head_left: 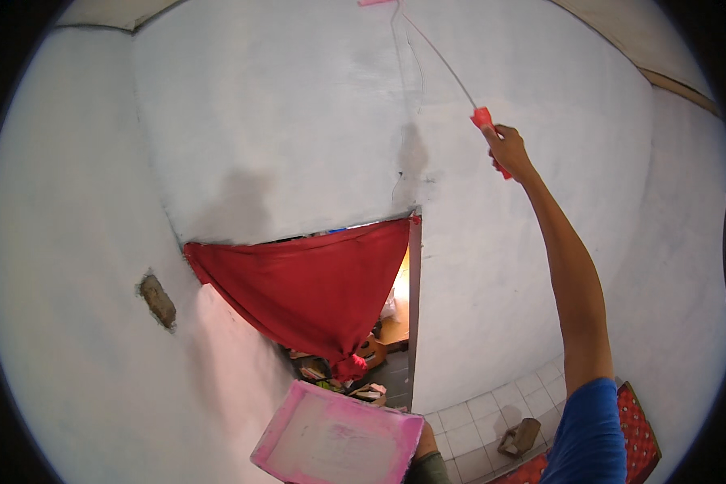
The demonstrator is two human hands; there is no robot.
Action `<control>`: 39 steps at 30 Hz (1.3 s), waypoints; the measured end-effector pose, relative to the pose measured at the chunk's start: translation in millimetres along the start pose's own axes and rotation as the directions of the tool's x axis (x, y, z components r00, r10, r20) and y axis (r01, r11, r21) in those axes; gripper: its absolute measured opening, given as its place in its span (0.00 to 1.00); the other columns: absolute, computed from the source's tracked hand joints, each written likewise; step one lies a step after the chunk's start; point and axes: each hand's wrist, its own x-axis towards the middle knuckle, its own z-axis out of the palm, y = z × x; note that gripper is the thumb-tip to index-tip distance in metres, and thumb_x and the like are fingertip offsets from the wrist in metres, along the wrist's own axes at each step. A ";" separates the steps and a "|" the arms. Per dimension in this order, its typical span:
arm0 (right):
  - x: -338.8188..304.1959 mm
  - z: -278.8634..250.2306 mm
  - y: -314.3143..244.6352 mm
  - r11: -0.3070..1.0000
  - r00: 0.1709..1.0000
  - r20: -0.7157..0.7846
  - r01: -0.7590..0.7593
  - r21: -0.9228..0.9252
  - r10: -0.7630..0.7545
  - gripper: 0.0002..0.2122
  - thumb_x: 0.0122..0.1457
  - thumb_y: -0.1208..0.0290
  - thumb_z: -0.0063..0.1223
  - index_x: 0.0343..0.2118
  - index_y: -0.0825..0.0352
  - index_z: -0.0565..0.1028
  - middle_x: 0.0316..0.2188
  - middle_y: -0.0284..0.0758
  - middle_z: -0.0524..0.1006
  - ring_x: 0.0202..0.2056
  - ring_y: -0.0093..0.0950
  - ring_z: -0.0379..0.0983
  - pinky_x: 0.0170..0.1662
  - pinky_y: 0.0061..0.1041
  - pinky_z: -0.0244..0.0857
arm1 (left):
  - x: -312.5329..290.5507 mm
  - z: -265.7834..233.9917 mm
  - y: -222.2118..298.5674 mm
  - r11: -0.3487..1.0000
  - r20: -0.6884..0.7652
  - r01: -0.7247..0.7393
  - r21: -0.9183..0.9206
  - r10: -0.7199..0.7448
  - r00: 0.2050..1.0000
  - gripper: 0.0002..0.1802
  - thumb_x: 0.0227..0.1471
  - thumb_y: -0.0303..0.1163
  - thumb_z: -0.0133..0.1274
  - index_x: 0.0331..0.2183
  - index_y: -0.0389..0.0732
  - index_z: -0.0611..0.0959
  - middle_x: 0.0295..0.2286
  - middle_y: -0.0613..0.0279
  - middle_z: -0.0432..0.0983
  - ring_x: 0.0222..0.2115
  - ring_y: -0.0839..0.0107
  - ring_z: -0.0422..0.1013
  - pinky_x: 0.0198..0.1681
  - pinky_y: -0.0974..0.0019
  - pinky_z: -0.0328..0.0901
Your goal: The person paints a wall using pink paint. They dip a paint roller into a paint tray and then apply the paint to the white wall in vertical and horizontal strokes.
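My right hand [508,151] is raised high, its fingers wrapped round the red handle of a paint roller [481,118]. From the handle a long thin metal rod runs up and left to a pink roller head [375,2], cut off by the top edge, at the pale wall [315,105]. Low in the middle lies a shallow rectangular paint tray [331,436], its rim smeared pink and its inside coated whitish. I cannot see what holds the tray up. My left hand does not show anywhere.
A red curtain [315,282], knotted at its lower end, hangs across a doorway with cluttered things behind it. The left wall has a rough hole [158,302]. On the tiled floor [468,423] stands a small brown object [519,436], beside a red patterned surface [639,431].
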 end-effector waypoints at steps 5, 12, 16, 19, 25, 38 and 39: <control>-22.0 31.7 2.7 1.000 0.999 -0.028 -0.020 0.005 0.020 0.20 0.57 0.56 0.44 0.26 0.72 0.70 0.13 0.37 0.70 0.12 0.28 0.69 0.15 0.27 0.64 | -8.9 13.9 -0.6 0.995 -0.062 -0.061 0.082 0.066 0.996 0.22 0.33 0.25 0.51 0.38 0.38 0.74 0.31 0.59 0.74 0.33 0.61 0.70 0.40 0.57 0.69; -125.4 58.3 122.7 0.993 0.999 -0.037 -0.012 -0.119 0.008 0.20 0.59 0.56 0.43 0.29 0.73 0.72 0.17 0.46 0.72 0.19 0.36 0.72 0.24 0.34 0.64 | -2.1 -2.0 3.1 0.996 -0.029 -0.052 0.073 0.054 0.998 0.24 0.33 0.25 0.52 0.40 0.38 0.73 0.31 0.60 0.73 0.33 0.62 0.70 0.39 0.57 0.69; -187.8 56.9 174.9 0.991 0.990 -0.108 0.077 -0.107 -0.089 0.19 0.60 0.54 0.43 0.30 0.70 0.71 0.11 0.30 0.65 0.10 0.18 0.61 0.12 0.22 0.57 | -0.1 3.8 -1.1 0.999 -0.001 -0.012 0.052 0.012 1.000 0.27 0.33 0.26 0.52 0.43 0.38 0.72 0.34 0.58 0.73 0.36 0.60 0.70 0.43 0.55 0.68; -213.9 55.9 163.2 0.997 0.996 -0.059 -0.063 -0.041 0.061 0.18 0.60 0.54 0.43 0.30 0.69 0.70 0.11 0.29 0.64 0.09 0.18 0.60 0.12 0.21 0.56 | 3.2 -16.1 4.6 0.998 0.004 -0.044 0.051 0.044 0.999 0.29 0.33 0.26 0.53 0.44 0.39 0.72 0.38 0.57 0.73 0.39 0.59 0.69 0.46 0.53 0.67; -185.8 50.5 154.0 0.997 0.995 -0.097 -0.011 -0.071 0.004 0.18 0.60 0.55 0.42 0.30 0.69 0.70 0.11 0.29 0.65 0.10 0.18 0.61 0.12 0.21 0.56 | 18.8 -36.9 -2.0 0.999 -0.006 0.007 0.040 -0.007 1.000 0.30 0.32 0.26 0.53 0.45 0.38 0.71 0.40 0.55 0.72 0.42 0.57 0.68 0.48 0.51 0.66; -198.5 83.8 182.4 1.000 0.995 -0.101 0.000 -0.026 -0.003 0.17 0.60 0.56 0.43 0.27 0.69 0.70 0.11 0.29 0.66 0.10 0.18 0.61 0.14 0.21 0.56 | 14.7 -14.7 -3.4 0.997 0.037 0.009 0.072 -0.012 0.999 0.35 0.31 0.27 0.53 0.48 0.37 0.69 0.43 0.53 0.70 0.46 0.55 0.65 0.51 0.49 0.62; -213.2 82.8 185.3 1.000 0.996 -0.095 0.000 -0.017 -0.002 0.17 0.60 0.56 0.43 0.27 0.69 0.70 0.11 0.29 0.66 0.10 0.18 0.61 0.14 0.21 0.56 | 12.3 -15.3 -1.5 0.997 0.032 0.000 0.072 -0.002 0.999 0.35 0.31 0.27 0.53 0.48 0.37 0.69 0.43 0.53 0.70 0.46 0.55 0.65 0.51 0.49 0.62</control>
